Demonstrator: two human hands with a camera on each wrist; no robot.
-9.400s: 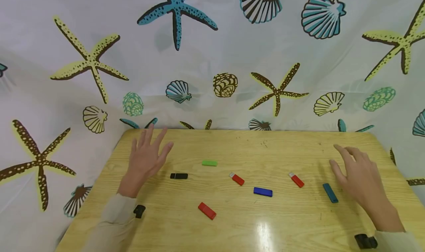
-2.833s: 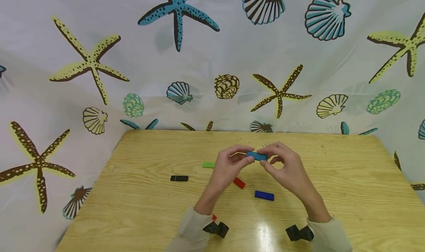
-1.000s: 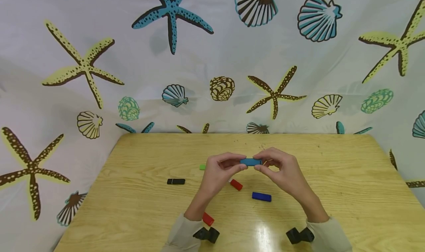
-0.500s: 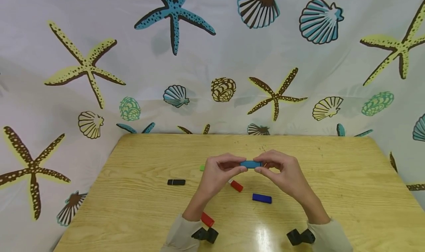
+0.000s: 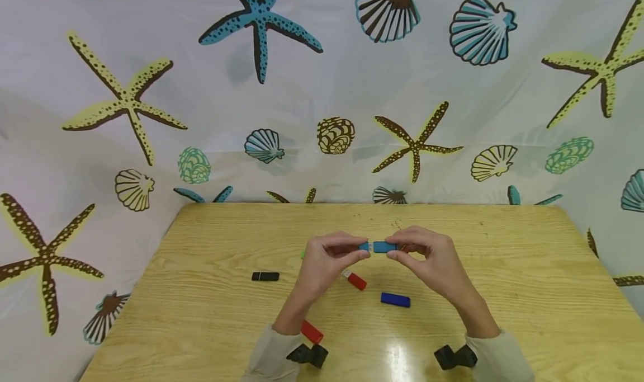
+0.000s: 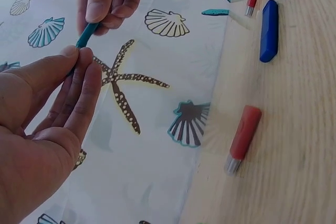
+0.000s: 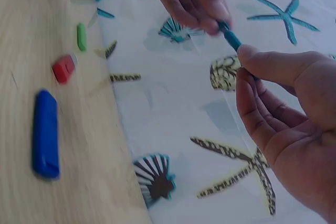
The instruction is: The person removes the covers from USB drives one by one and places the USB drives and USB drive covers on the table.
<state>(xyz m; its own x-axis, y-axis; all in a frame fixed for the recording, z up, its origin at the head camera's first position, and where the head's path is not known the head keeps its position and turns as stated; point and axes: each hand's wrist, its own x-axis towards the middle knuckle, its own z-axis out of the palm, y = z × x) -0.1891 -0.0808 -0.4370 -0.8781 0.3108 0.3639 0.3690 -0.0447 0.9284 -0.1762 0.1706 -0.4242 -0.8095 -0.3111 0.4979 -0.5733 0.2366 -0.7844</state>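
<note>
In the head view, a light blue USB stick (image 5: 384, 247) is raised above the middle of the table. My right hand (image 5: 431, 259) pinches its body between thumb and fingertips. My left hand (image 5: 322, 263) pinches its matching blue cap (image 5: 364, 247) at the other end. A short pale strip, likely the metal plug, shows between cap and body. Under the hands lie a red USB stick (image 5: 356, 281) with its plug bare and a dark blue one (image 5: 395, 300). Another red stick (image 5: 312, 332) lies beside my left forearm.
A black USB stick (image 5: 265, 276) lies left of my hands. The green stick (image 7: 81, 36), mostly hidden in the head view, shows in the right wrist view. A further red stick with a bare plug (image 6: 244, 135) shows in the left wrist view. A patterned cloth (image 5: 292, 102) hangs behind the wooden table (image 5: 201, 315).
Earlier the stick lay at the right of the table; both hands then held it. Since half a second ago, the left hand has shifted slightly left with the cap, opening a gap from the body.
</note>
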